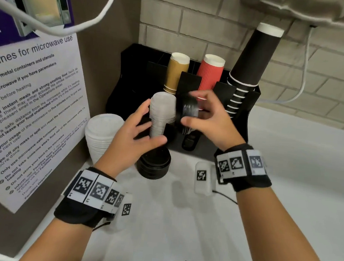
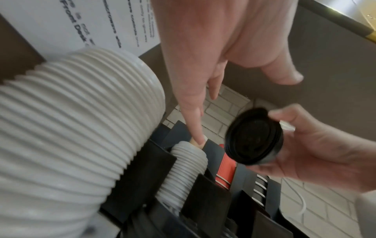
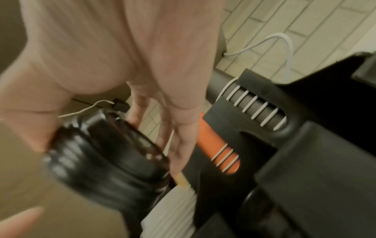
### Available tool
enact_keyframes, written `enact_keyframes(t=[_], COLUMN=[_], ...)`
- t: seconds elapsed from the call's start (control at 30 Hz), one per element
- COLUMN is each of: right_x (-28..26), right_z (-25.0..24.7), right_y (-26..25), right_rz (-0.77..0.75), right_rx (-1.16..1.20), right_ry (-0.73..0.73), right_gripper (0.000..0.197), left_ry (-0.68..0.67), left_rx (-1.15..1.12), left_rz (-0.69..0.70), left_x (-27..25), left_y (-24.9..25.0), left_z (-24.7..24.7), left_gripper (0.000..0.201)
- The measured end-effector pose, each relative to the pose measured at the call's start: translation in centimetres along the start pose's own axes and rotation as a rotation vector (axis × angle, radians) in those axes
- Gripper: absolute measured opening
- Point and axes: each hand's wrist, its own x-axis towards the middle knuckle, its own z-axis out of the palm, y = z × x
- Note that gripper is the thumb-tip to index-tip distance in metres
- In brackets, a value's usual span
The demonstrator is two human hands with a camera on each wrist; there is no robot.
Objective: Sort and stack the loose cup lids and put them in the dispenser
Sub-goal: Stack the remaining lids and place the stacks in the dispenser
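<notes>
Dispenser [image 1: 129, 79]: black throughout. Lid stack standing in its slot [image 1: 162, 112]: translucent white, finely ribbed down the side. Small lid stack held in right hand [image 1: 208, 117]: glossy black [image 1: 189, 108]. Lid stack on counter [image 1: 154, 163]: black. Larger lid stack beside sign [image 1: 100, 135]: milky white, ribbed. Cups in dispenser: one tan-gold with white rim lines [image 1: 176, 74]; one red, vertically ribbed, white base [image 1: 211, 75]; tall stack matt black with thin white rims [image 1: 252, 68]. Wristbands [image 1: 241, 165]: black, carrying white panels with black square-code patterns. Sign [image 1: 31, 103]: white with dark print, purple header, green tick bullets. Wall [image 1: 199, 27]: cream brick pattern. Counter [image 1: 178, 226]: white.
</notes>
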Motion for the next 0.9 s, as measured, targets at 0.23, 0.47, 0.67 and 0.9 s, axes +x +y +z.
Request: enact_keyframes(t=[0.23, 0.47, 0.67, 0.9], right_x=[4.5, 6.5, 6.3, 3.9], right_z=[-4.4, -2.1, -1.1, 0.3], right_y=[3.6, 4.9, 5.1, 5.4], right_rz=[0.173, 0.242, 0.276, 0.211], right_rx=[-0.445, -1.027, -1.133, -1.334], right_ry=[0.031, -0.31, -0.404, -0.398], right_gripper=[0.058, 0.079, 0.081, 0.082], left_ry=[0.113, 0.136, 0.145, 0.127], left_rx=[0.109, 0.109, 0.111, 0.099], left_rz=[0.027, -0.008, -0.015, 0.004], left_x=[-0.7, -1.1, -1.3, -1.2], left_y=[0.8, 1.1, 1.2, 1.4], left_z=[-1.3, -1.0, -0.9, -0.9], left_gripper=[0.033, 0.033, 0.024, 0.032])
